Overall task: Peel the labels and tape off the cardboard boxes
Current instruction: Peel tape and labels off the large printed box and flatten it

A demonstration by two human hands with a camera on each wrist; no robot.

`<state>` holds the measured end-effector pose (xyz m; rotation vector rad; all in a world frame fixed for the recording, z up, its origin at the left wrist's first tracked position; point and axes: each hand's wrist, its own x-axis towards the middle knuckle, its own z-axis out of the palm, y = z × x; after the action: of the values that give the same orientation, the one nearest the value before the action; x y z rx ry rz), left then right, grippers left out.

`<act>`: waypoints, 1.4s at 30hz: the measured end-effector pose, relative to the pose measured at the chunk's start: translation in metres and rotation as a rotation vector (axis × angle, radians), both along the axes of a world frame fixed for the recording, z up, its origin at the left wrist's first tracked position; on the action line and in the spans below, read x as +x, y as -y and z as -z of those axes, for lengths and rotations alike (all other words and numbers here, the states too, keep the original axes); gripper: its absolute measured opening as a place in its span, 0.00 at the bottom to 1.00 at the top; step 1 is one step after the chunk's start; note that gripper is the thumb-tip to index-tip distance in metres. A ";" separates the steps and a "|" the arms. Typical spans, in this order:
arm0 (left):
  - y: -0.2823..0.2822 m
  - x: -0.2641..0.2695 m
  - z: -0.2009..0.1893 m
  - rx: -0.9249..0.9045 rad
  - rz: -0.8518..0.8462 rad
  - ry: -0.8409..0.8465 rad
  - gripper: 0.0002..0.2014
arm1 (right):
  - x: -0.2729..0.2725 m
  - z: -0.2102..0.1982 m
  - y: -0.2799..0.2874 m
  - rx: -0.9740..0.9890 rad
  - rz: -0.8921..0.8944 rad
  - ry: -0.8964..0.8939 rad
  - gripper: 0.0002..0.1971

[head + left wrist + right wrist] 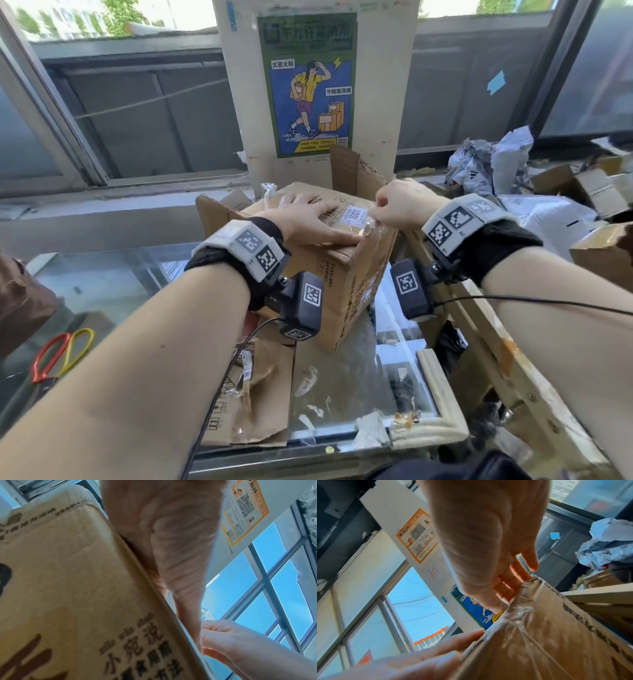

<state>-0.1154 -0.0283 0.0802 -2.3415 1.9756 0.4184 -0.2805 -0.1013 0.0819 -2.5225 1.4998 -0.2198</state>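
Note:
A brown cardboard box (pixel 346 274) with dark printed characters stands on the glass table, a white label (pixel 356 216) reading 1001 on its top. My left hand (pixel 305 219) lies flat on the box top, fingers straight, pressing it down. My right hand (pixel 394 205) pinches clear tape (pixel 371 229) at the top right edge, beside the label. In the right wrist view the right hand (pixel 498 599) grips crinkled clear tape (pixel 518 615) that stretches down over the box side (pixel 565 649). The left wrist view shows the left palm (pixel 163 540) against the box (pixel 77 588).
Red and yellow scissors (pixel 61 353) lie at the left. Flattened cardboard with tape scraps (pixel 260 387) lies in front of the box. Crumpled grey mailers (pixel 489 164) and more boxes (pixel 582 188) pile up at the right. A poster (pixel 308 85) hangs behind.

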 end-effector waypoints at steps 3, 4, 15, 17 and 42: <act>0.000 0.000 -0.001 -0.003 0.011 -0.043 0.43 | 0.000 -0.001 0.002 0.130 -0.016 0.081 0.17; 0.001 0.001 -0.002 -0.004 0.014 -0.064 0.43 | 0.001 -0.002 0.002 0.152 -0.009 0.099 0.17; 0.000 0.005 -0.002 0.033 0.003 -0.076 0.44 | 0.017 -0.011 0.008 0.345 0.067 0.057 0.13; -0.002 0.008 -0.003 0.038 -0.004 -0.075 0.44 | 0.014 -0.013 0.004 0.390 0.004 0.128 0.10; -0.008 0.004 0.001 0.028 -0.002 -0.074 0.44 | 0.014 -0.008 -0.006 0.312 -0.107 0.013 0.08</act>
<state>-0.1109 -0.0204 0.0794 -2.3445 1.9855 0.5369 -0.2666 -0.0950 0.0899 -2.3361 1.2769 0.0143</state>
